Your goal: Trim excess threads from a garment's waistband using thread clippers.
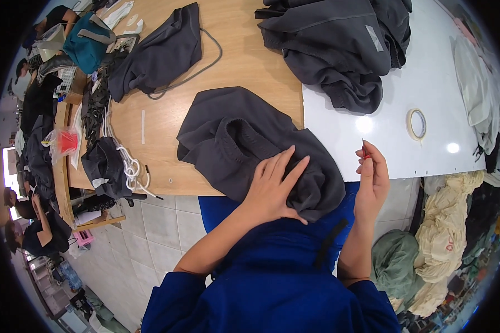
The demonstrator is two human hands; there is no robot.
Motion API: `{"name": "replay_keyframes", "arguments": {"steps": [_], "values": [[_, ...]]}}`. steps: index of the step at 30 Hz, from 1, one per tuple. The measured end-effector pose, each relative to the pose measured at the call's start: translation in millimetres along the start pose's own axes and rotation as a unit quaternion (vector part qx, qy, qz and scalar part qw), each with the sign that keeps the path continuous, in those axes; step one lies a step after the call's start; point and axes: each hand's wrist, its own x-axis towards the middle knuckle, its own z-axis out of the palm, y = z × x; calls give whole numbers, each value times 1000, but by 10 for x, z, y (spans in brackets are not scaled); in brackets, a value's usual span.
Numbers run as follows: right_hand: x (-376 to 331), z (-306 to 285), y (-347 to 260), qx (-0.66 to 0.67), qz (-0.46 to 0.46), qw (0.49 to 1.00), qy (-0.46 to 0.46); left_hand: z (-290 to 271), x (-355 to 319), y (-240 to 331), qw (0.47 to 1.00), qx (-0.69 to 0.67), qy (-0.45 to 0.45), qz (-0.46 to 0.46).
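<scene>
A dark grey garment (228, 108) lies bunched at the table's front edge, its gathered elastic opening facing up. My left hand (269, 188) rests on it with fingers spread and the thumb at its near edge. To the right, my right hand (374, 183) is raised near the white tabletop, apart from the garment. Between its thumb and fingers it pinches a small pointed tool (364, 149), thin and dark at the tip with a bit of red at the grip. Its exact kind is too small to make out.
A pile of dark garments (333, 50) lies at the back, and another dark piece with a cord (161, 55) at the far left. A tape roll (416, 124) sits on the white surface. White cords (130, 166) hang at the left. Cream cloth (450, 222) is heaped at the right.
</scene>
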Motion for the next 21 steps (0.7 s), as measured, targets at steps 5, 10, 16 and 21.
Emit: {"name": "replay_keyframes", "arguments": {"steps": [5,10,16,21], "values": [[-59,-60,59,144,84,985,-33,52,26,-53,997,67,2,-24],[-180,-68,46,98,87,965,-225,120,86,-83,996,54,65,-18],[-280,216,95,-223,-144,926,-267,159,152,-168,991,109,72,-29],[-214,123,155,-25,-15,987,-160,98,248,-186,992,6,116,-44]]}}
